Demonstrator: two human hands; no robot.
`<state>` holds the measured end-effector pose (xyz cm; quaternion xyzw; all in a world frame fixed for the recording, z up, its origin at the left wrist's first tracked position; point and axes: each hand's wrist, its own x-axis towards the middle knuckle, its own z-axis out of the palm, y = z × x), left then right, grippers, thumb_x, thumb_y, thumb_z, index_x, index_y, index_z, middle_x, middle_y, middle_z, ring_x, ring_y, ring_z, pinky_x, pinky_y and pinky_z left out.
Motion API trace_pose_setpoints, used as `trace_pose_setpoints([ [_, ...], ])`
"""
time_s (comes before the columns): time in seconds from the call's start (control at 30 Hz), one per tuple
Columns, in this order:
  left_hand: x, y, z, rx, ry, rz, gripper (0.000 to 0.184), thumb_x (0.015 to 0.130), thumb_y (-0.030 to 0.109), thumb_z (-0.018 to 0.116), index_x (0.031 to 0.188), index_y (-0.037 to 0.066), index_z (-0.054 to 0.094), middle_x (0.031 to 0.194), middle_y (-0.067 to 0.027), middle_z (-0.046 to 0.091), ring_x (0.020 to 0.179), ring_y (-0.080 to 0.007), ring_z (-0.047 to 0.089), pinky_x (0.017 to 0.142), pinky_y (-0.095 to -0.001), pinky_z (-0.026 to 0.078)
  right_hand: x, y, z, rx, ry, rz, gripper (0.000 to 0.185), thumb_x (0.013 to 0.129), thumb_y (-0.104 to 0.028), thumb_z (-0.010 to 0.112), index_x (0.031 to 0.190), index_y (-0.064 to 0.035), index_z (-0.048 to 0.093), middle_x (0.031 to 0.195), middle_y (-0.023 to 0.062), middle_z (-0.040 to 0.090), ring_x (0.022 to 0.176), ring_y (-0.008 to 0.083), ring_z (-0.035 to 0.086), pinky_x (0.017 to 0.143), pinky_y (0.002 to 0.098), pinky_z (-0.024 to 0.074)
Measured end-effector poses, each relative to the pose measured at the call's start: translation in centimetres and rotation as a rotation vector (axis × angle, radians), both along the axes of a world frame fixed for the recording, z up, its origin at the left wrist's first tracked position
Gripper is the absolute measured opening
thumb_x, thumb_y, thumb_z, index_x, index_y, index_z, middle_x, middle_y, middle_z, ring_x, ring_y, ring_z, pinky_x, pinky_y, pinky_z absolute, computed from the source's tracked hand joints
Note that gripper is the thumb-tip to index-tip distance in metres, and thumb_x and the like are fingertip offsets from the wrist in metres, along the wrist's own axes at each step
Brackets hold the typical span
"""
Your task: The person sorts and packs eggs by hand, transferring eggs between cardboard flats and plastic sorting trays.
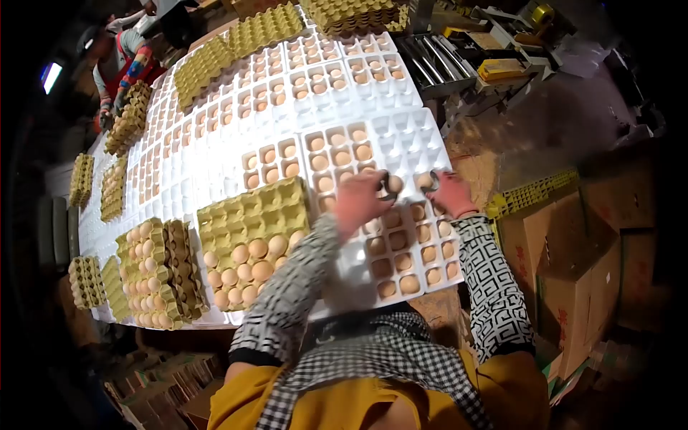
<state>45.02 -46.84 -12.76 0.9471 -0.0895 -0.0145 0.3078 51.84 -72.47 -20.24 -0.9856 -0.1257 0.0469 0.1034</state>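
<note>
My left hand (360, 202), in a pink glove with dark fingertips, is closed on a brown egg (395, 184) above the white foam tray (405, 143). Just to its right, my right hand (453, 195), gloved the same way, has its fingertips closed around another egg (424, 180). Both hands are over the middle of this tray. Its near cells hold several eggs, such as one egg (409, 284) near the front, while bare cells show beyond my hands. Left of my left arm lies a yellowish pulp egg tray (247, 208) with eggs in its nearer half.
More white foam trays with eggs cover the table. Stacked pulp trays (351, 14) stand at the far edge, and loaded pulp trays (147, 276) at the left. A co-worker (129, 61) handles a tray across the table. Cardboard boxes (573, 265) and a roller conveyor (437, 61) are at the right.
</note>
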Motion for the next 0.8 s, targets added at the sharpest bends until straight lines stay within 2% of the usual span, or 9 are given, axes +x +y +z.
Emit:
trace_pose_setpoints([
  [0.13,4.8,-5.2,-5.6,0.427,0.108,-0.171,0.032,0.077,0.023,0.069,0.105,0.010,0.064,0.101,-0.0130,0.065,0.090,-0.0333,0.066,0.074,-0.0436,0.053,1.1,-0.2,2.4,0.030,-0.163,0.069,0.044,0.082,-0.030,0.068,0.122,-0.0122,0.059,0.116,0.0101,0.060,0.110,0.0294,0.058,0.085,0.0438,0.0487],
  [0.17,5.0,-5.9,-4.8,0.340,0.013,-0.076,0.032,0.077,0.021,0.068,0.106,0.009,0.063,0.101,-0.0137,0.065,0.091,-0.0327,0.065,0.074,-0.0440,0.053,1.1,-0.4,2.3,0.029,-0.131,0.082,0.045,0.082,-0.026,0.067,0.124,-0.0126,0.058,0.123,0.0109,0.057,0.116,0.0314,0.055,0.093,0.0458,0.0469],
  [0.23,5.9,-7.2,-3.3,0.182,-0.203,0.101,0.033,0.077,0.016,0.066,0.109,0.008,0.063,0.103,-0.0150,0.064,0.093,-0.0317,0.065,0.075,-0.0449,0.053,0.2,-2.0,-4.7,-0.005,-0.498,0.350,0.052,0.082,-0.022,0.067,0.132,-0.0146,0.055,0.135,0.0130,0.050,0.128,0.0354,0.044,0.108,0.0493,0.0356],
  [0.33,9.8,-7.1,-11.2,0.218,-0.481,-0.003,0.037,0.081,0.015,0.061,0.118,0.011,0.062,0.127,-0.0187,0.057,0.119,-0.0402,0.053,0.103,-0.0523,0.040,-0.5,-1.7,-5.8,0.263,-0.173,0.220,0.057,0.081,-0.020,0.067,0.136,-0.0147,0.053,0.141,0.0170,0.045,0.133,0.0389,0.038,0.114,0.0518,0.0271],
  [0.4,8.6,-6.9,-14.8,0.305,-0.198,0.067,0.056,0.087,0.026,0.060,0.141,0.015,0.047,0.145,-0.0190,0.042,0.133,-0.0423,0.039,0.113,-0.0576,0.023,-1.0,-1.0,-4.4,0.369,-0.146,0.202,0.055,0.081,-0.018,0.067,0.134,-0.0119,0.054,0.140,0.0183,0.046,0.132,0.0393,0.040,0.112,0.0511,0.0305],
  [0.53,2.6,-4.9,-4.8,0.133,-0.281,0.019,0.063,0.083,0.031,0.067,0.138,0.009,0.046,0.142,-0.0195,0.044,0.129,-0.0403,0.040,0.111,-0.0539,0.026,-4.1,-1.3,1.6,0.535,-0.217,0.092,0.045,0.085,-0.013,0.067,0.128,-0.0055,0.056,0.133,0.0159,0.054,0.122,0.0347,0.052,0.099,0.0430,0.0456],
  [0.63,-6.7,0.0,0.2,-0.066,-0.226,-0.070,0.046,0.079,0.022,0.072,0.121,0.008,0.060,0.122,-0.0139,0.059,0.112,-0.0346,0.056,0.099,-0.0461,0.043,-7.8,0.4,3.4,0.931,0.014,-0.007,0.037,0.090,-0.007,0.063,0.126,0.0017,0.056,0.120,0.0179,0.062,0.111,0.0302,0.061,0.093,0.0365,0.0491],
  [0.7,-13.8,4.5,2.9,0.076,-0.294,-0.104,0.041,0.075,0.018,0.075,0.113,0.008,0.064,0.116,-0.0121,0.062,0.105,-0.0331,0.059,0.094,-0.0440,0.047,-11.5,1.7,3.3,0.977,0.256,0.023,0.040,0.088,-0.004,0.063,0.128,0.0011,0.056,0.119,0.0173,0.064,0.107,0.0247,0.063,0.091,0.0345,0.0505],
  [0.8,-21.7,13.7,5.2,0.207,-0.085,0.228,0.050,0.070,0.020,0.078,0.116,0.008,0.063,0.123,-0.0115,0.060,0.115,-0.0354,0.055,0.103,-0.0472,0.041,-16.4,7.7,6.6,0.830,0.489,0.281,0.052,0.083,-0.013,0.071,0.132,-0.0033,0.054,0.121,0.0177,0.061,0.113,0.0297,0.058,0.098,0.0392,0.0454],
])
